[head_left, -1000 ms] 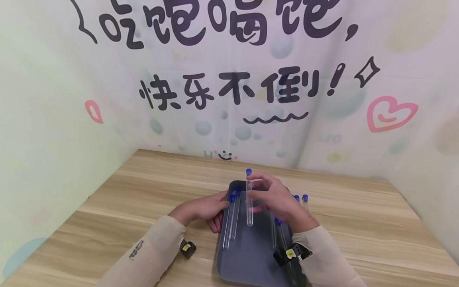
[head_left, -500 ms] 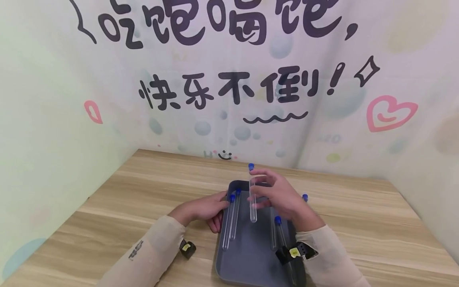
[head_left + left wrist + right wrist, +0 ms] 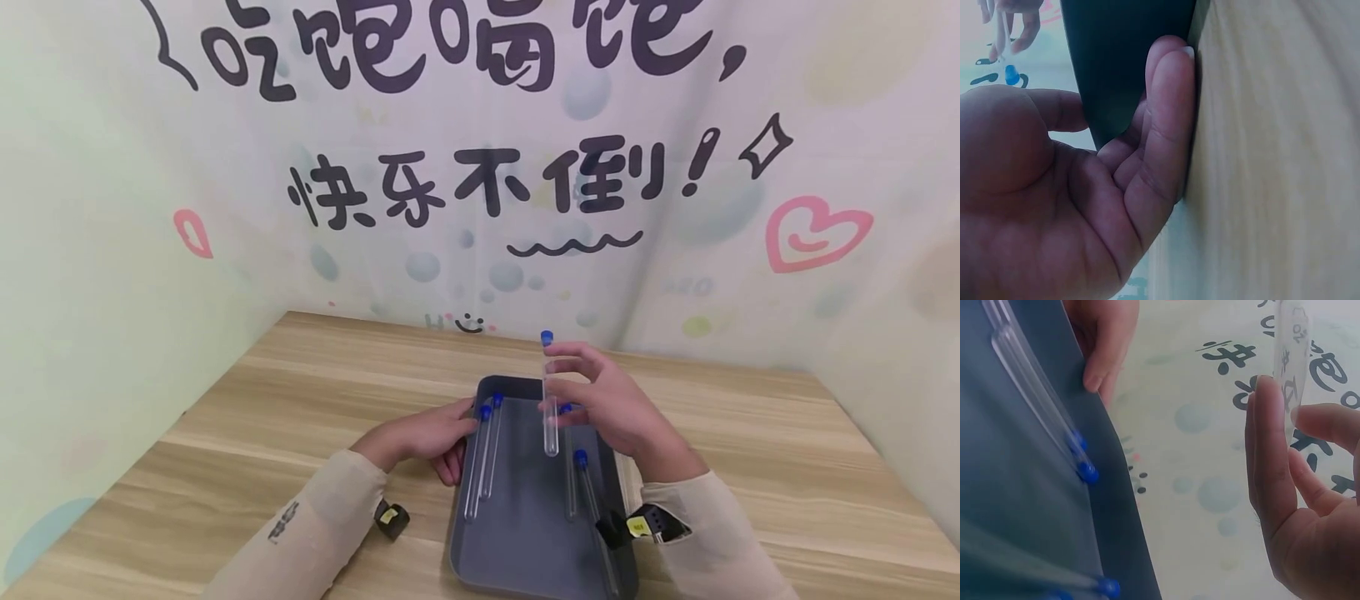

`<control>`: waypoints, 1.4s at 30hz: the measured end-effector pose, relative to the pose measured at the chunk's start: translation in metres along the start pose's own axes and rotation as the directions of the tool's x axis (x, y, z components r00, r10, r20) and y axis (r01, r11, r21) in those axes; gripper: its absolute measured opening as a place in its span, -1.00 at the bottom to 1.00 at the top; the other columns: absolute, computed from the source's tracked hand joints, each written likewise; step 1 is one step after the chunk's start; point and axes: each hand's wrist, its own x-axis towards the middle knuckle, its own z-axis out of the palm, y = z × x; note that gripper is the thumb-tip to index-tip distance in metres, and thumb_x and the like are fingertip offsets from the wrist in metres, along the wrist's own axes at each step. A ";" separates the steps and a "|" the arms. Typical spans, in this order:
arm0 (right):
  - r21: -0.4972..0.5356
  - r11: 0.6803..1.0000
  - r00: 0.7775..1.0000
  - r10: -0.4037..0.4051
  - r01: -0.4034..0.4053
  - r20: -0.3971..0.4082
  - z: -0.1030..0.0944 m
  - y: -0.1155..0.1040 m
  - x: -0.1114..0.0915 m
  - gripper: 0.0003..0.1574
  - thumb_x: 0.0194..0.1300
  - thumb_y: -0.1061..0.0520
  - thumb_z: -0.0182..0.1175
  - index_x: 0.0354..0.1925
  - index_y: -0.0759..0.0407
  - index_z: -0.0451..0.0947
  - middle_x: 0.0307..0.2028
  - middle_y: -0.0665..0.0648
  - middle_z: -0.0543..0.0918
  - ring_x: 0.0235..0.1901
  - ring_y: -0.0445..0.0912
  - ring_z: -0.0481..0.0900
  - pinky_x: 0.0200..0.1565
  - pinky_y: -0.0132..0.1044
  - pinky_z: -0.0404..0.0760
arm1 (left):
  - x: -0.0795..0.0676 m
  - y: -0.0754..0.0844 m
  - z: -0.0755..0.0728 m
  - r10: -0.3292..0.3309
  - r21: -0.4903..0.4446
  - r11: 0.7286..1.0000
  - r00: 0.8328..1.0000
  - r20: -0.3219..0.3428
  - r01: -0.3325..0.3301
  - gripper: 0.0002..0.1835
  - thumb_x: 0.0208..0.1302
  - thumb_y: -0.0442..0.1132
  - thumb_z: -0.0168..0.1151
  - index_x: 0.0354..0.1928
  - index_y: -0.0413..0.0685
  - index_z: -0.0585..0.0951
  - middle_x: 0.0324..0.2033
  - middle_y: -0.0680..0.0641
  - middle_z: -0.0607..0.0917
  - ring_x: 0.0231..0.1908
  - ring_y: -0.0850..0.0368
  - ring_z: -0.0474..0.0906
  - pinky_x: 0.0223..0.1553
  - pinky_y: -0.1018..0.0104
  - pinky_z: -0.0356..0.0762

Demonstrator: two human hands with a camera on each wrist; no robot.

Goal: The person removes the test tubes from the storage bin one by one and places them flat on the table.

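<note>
Upright above the grey tray (image 3: pixel 525 562), a clear test tube (image 3: pixel 551 443) with a blue cap is pinched by my right hand (image 3: pixel 618 408) between thumb and fingertips. In the right wrist view, this held test tube (image 3: pixel 1292 344) has its capped end cut off by the frame. My left hand (image 3: pixel 427 435) grips the tray's left wall, its thumb at the rim and its fingers against the outside. The left wrist view shows these fingers (image 3: pixel 1169 119) close to the tabletop. Two capped tubes (image 3: pixel 472 487) lie along the tray's left side, and two more (image 3: pixel 572 492) lie on its right.
The tray stands on a wooden table (image 3: pixel 315 375). Behind the table hangs a white printed cloth (image 3: pixel 375 275) with black lettering. Each wrist wears a small black camera (image 3: pixel 392 518). My right forearm covers the area beside the tray's right wall.
My right hand has moved right and slightly up, carrying the test tube. Blue caps seen earlier beyond the tray's right side are now hidden behind that hand. The left hand stays put.
</note>
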 end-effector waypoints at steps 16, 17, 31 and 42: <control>-0.063 0.998 1.000 -0.006 0.004 -0.028 -0.033 0.011 -0.023 -0.38 0.37 0.27 0.22 0.33 0.20 0.28 0.18 0.36 0.35 -0.20 0.10 0.74 -0.22 -0.07 0.80 | 0.005 -0.001 0.003 0.007 0.006 1.000 1.000 -0.002 -0.007 -0.43 0.61 -0.19 -0.31 0.58 0.10 -0.01 -0.58 -0.19 0.67 -0.67 0.05 0.63 -0.60 0.14 0.71; -0.068 0.998 1.000 -0.003 0.001 -0.027 -0.035 0.012 -0.024 -0.36 0.37 0.27 0.22 0.35 0.20 0.27 0.20 0.39 0.34 -0.18 0.12 0.74 -0.21 -0.07 0.79 | 0.005 -0.001 0.003 0.009 0.007 1.000 1.000 0.001 -0.009 -0.45 0.61 -0.19 -0.31 0.57 0.08 0.01 -0.58 -0.19 0.67 -0.67 0.05 0.63 -0.60 0.13 0.71; -0.057 0.998 0.998 0.029 -0.032 -0.052 -0.054 0.029 -0.029 -0.29 0.39 0.21 0.23 0.41 0.21 0.22 0.30 0.46 0.27 -0.21 0.01 0.72 -0.20 -0.13 0.79 | -0.001 0.001 -0.001 -0.015 0.006 1.000 1.000 -0.012 0.015 -0.42 0.61 -0.18 -0.29 0.59 0.13 -0.02 -0.56 -0.20 0.67 -0.65 0.05 0.63 -0.59 0.14 0.72; -0.125 0.989 0.990 0.060 -0.077 -0.131 -0.069 0.038 -0.029 -0.31 0.41 0.22 0.19 0.41 0.22 0.21 0.30 0.46 0.29 -0.22 -0.02 0.68 -0.21 -0.11 0.78 | 0.000 0.000 -0.001 0.013 0.010 1.000 1.000 0.002 -0.013 -0.44 0.61 -0.19 -0.30 0.58 0.09 0.01 -0.56 -0.20 0.68 -0.65 0.06 0.63 -0.59 0.12 0.72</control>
